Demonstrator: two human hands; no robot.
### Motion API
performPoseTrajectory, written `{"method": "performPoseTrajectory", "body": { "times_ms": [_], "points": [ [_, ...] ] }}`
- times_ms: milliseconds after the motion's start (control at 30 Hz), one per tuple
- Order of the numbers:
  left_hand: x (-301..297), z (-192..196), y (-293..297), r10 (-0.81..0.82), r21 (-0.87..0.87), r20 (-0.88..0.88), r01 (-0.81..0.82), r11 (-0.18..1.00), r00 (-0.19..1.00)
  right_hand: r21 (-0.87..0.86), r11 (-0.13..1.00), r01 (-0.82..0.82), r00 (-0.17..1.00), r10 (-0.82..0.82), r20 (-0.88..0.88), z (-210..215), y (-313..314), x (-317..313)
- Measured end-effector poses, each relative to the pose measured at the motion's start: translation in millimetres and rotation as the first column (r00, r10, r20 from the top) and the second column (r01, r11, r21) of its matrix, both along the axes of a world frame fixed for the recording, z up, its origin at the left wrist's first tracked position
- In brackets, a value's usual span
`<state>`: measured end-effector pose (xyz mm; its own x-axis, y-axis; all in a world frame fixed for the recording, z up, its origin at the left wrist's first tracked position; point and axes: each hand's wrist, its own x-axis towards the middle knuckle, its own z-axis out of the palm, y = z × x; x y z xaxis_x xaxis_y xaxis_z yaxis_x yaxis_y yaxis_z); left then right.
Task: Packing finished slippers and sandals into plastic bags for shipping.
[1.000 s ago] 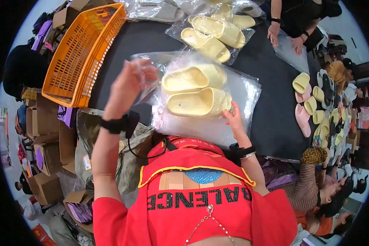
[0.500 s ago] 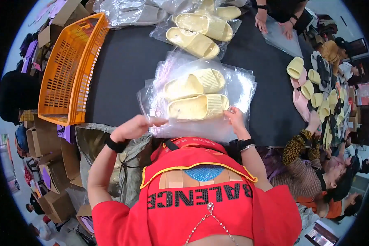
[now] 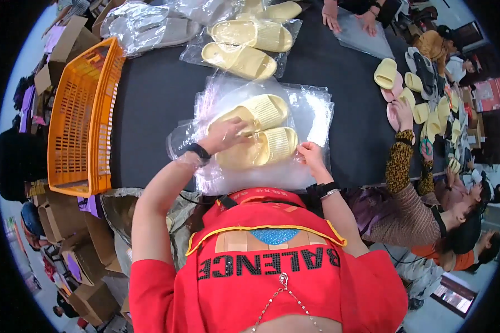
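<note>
A pair of pale yellow slippers [image 3: 266, 147] lies side by side in a clear plastic bag [image 3: 210, 173], on top of a stack of clear bags [image 3: 316, 119] in front of me. My left hand [image 3: 226, 135] reaches over the heel ends of the pair, with its fingers stretched toward the gap between them. Clear film shows round that wrist, so the hand seems to be inside the bag's mouth. Beside the toe of the nearer slipper, my right hand [image 3: 312, 157] pinches the film at the bag's right side.
An orange plastic basket [image 3: 110, 111] stands at the left of the dark table [image 3: 150, 94]. Bagged yellow slippers [image 3: 244, 58] and bagged grey slippers [image 3: 150, 28] lie at the back. Another person's hands [image 3: 350, 21] rest by clear bags; loose slippers [image 3: 422, 114] cover the right, where a co-worker's hand [image 3: 404, 114] reaches.
My left hand has moved from the bag's near left edge up and right onto the heel ends of the slippers. My right hand stays pinched at the toe side. A co-worker's hand has reached farther among loose slippers.
</note>
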<state>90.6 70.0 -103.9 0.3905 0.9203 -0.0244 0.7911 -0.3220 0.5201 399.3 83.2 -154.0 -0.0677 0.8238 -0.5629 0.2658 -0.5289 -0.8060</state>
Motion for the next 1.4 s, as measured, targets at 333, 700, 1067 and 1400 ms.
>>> {"method": "performPoseTrajectory", "body": {
  "times_ms": [333,700,1067,1400],
  "points": [
    [19.7,-31.0,-21.5,0.137,0.234,-0.146,-0.101,0.967,0.98,0.031,0.959,0.281,0.958,-0.278,-0.071,1.9,-14.1,3.8],
    [-124.3,-13.6,-119.2,0.371,0.236,-0.366,-0.3,0.924,0.853,0.073,0.956,0.285,0.958,-0.286,0.005,9.5,-40.9,31.0],
    [-185.7,100.2,-81.3,0.671,0.371,0.005,-0.624,0.687,0.741,0.018,0.936,0.351,0.924,-0.343,-0.168,19.0,-45.3,47.8],
    [111.5,7.3,20.4,-0.02,0.161,-0.291,0.069,0.985,0.957,0.156,0.954,0.255,0.966,-0.243,-0.09,-15.9,-51.3,42.3]
  ]
}}
